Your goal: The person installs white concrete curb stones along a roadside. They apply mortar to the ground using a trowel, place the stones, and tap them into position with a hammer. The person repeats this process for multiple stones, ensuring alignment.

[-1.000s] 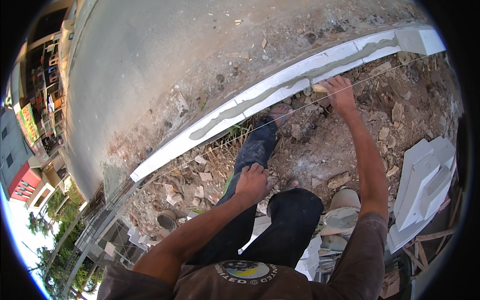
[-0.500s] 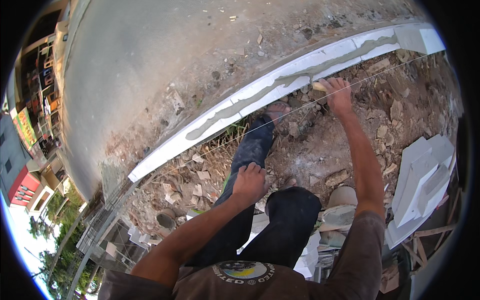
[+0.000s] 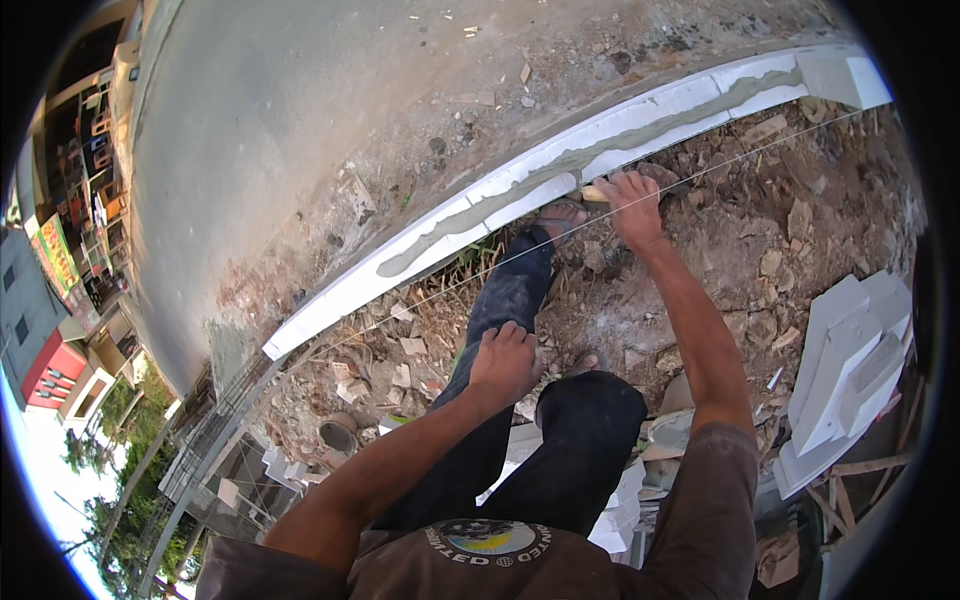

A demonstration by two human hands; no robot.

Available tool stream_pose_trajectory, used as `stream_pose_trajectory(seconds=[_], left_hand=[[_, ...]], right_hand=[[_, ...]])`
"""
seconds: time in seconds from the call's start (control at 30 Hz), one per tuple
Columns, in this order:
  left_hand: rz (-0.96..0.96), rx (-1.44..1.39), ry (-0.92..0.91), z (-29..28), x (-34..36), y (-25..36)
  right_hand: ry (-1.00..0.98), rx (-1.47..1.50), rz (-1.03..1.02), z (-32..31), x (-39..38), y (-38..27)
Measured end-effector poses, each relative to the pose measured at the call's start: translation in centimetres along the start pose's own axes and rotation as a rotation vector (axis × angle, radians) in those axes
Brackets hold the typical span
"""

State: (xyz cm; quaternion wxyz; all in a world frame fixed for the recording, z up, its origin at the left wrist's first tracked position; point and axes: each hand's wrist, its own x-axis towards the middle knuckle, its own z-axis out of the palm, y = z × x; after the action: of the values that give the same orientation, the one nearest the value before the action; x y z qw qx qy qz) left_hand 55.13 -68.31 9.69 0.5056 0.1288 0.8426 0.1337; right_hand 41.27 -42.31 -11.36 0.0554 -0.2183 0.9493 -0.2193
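My right hand [image 3: 632,208] is closed round the pale wooden handle [image 3: 594,194] of a trowel at the near side of a low white block wall [image 3: 340,310]. The trowel's blade is hard to make out against the wall. A ragged strip of grey mortar [image 3: 430,240] runs along the wall's top. My left hand [image 3: 506,362] rests on my left leg with its fingers curled in, and nothing shows in it.
A thin string line [image 3: 720,165] stretches along the wall's near side. Broken stones and rubble [image 3: 770,262] cover the soil. White block pieces [image 3: 835,360] are stacked at the right. A bucket [image 3: 337,434] stands at the lower left, and a grey paved road [image 3: 250,120] lies beyond the wall.
My right hand has moved left along the wall with the trowel. The mortar near it now reaches closer to the wall's near edge. My left hand has stayed on my leg.
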Motion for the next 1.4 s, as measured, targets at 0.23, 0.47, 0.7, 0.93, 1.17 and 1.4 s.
stream_pose_trajectory(seconds=[0.23, 0.47, 0.7, 0.93, 1.17, 1.4], left_hand=[[0.0, 0.002, 0.013, 0.1, 0.0, 0.0], [0.022, 0.005, 0.031, 0.1, 0.3, 0.1], [0.005, 0.011, 0.031, 0.6, 0.1, 0.3], [-0.003, 0.014, 0.016, 0.1, 0.5, 0.4], [0.0, 0.02, -0.012, 0.0, 0.7, 0.4], [0.023, 0.023, -0.001, -0.5, 0.7, 0.3]], right_hand=[[-0.083, -0.019, -0.03, 1.2, 0.2, -2.9], [-0.162, -0.016, -0.043, 2.7, 0.5, -6.6], [-0.261, -0.012, -0.025, 2.2, 2.1, -14.9], [-0.416, -0.06, 0.122, 3.2, 2.8, -18.5], [-0.441, -0.044, 0.287, -4.8, 2.1, -8.6], [-0.417, -0.167, 0.42, -12.3, 1.4, 3.3]])
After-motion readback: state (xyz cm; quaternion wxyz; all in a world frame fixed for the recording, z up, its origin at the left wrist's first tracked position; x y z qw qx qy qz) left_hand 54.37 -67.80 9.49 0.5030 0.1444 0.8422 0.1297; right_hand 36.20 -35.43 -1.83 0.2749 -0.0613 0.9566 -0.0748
